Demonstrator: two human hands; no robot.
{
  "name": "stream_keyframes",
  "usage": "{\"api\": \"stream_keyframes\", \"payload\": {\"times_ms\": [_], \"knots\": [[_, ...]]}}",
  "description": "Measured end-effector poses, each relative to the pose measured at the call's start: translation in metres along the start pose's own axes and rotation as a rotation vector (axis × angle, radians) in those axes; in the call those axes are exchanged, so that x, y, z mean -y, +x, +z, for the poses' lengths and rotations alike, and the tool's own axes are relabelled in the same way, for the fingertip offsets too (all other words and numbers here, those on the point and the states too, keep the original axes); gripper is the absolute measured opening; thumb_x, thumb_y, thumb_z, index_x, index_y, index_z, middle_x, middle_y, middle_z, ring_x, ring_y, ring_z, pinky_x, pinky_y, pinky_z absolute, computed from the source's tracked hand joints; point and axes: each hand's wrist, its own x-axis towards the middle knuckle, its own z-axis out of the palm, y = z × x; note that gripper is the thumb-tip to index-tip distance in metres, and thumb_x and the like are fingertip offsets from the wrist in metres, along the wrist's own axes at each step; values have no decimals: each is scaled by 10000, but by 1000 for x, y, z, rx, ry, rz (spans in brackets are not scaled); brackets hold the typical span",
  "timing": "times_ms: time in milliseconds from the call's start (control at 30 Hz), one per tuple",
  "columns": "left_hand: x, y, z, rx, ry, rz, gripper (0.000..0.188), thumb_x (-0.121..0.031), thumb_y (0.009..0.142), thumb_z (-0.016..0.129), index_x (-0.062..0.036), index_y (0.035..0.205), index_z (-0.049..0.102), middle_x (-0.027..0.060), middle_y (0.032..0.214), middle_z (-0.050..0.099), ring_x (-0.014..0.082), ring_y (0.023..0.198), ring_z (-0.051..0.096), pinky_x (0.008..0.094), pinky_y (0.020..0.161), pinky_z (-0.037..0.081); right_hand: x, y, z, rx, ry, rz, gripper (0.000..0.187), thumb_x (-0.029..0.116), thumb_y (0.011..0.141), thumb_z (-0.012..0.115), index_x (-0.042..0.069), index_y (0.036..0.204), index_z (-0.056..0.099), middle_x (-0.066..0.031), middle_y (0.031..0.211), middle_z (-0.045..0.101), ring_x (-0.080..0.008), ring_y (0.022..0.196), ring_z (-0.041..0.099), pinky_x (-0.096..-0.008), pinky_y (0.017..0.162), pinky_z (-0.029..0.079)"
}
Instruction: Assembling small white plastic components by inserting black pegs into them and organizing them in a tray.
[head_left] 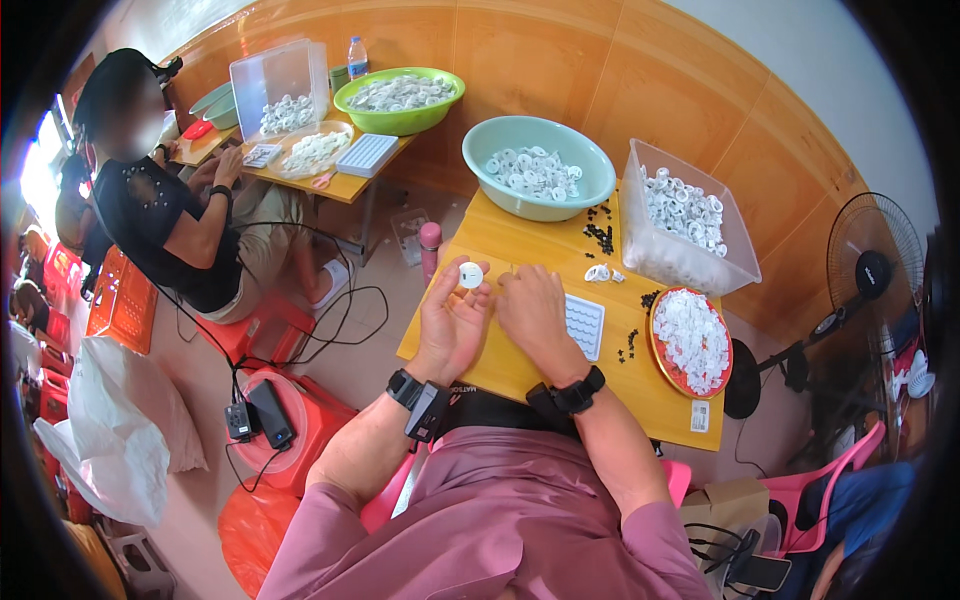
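Between the thumb and fingers of my left hand (452, 328) is a small round white plastic part (470, 275) with a dark slot in it. The palm faces up, above the table's near left side. Just right of it, my right hand (533, 310) is closed, back upward, fingertips bent down near the wooden table (455, 255). Whatever those fingers pinch, if anything, is hidden. A white ridged tray (583, 328) lies beside my right hand, partly covered by it. Small black pieces (600, 238) and a few white parts (602, 273) are scattered farther back.
A pale green basin (540, 205) and a clear bin (690, 260) hold white ring-shaped parts. A red-rimmed plate (690, 345) carries small white pieces. A pink bottle (430, 250) stands left. A fan (870, 270) is at right. A co-worker (165, 210) sits at another table, far left.
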Motion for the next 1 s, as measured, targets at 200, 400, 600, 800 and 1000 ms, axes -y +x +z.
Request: {"api": "stream_keyframes", "payload": {"times_ms": [200,400,600,800,1000], "knots": [[4,-4,7,58,51,-42,327,-180,973,614,-44,1256,523,163,1156,623,245,952,623,323,880,507,-3,0,-48,-203,288,21,68,70,781,659,63,846,677,-96,845,624,-302,866,587,-412,759,431],[15,-8,7,177,130,-106,290,-152,992,585,-47,1254,522,120,1170,613,210,1036,610,340,926,495,8,-4,-64,-213,591,-215,132,12,769,673,40,878,603,-111,913,621,-321,880,580,-402,786,459],[22,-11,10,186,149,-149,281,-146,994,590,-44,1247,522,88,1148,613,171,1062,599,331,938,487,4,-9,-64,-212,440,-263,148,-7,773,688,45,868,588,-107,903,617,-319,834,582,-401,745,458],[20,-15,9,195,174,-184,295,-132,983,613,-36,1247,524,90,1156,616,179,1055,601,323,942,486,4,-11,-68,-237,455,-294,150,-21,773,686,36,864,581,-121,891,607,-336,823,575,-408,735,464],[26,-12,3,204,176,-179,303,-131,981,623,-33,1251,525,85,1128,630,166,1022,611,312,910,502,4,-15,-68,-212,441,-296,182,-44,761,676,23,897,575,-133,898,607,-339,834,578,-407,738,480]]}}
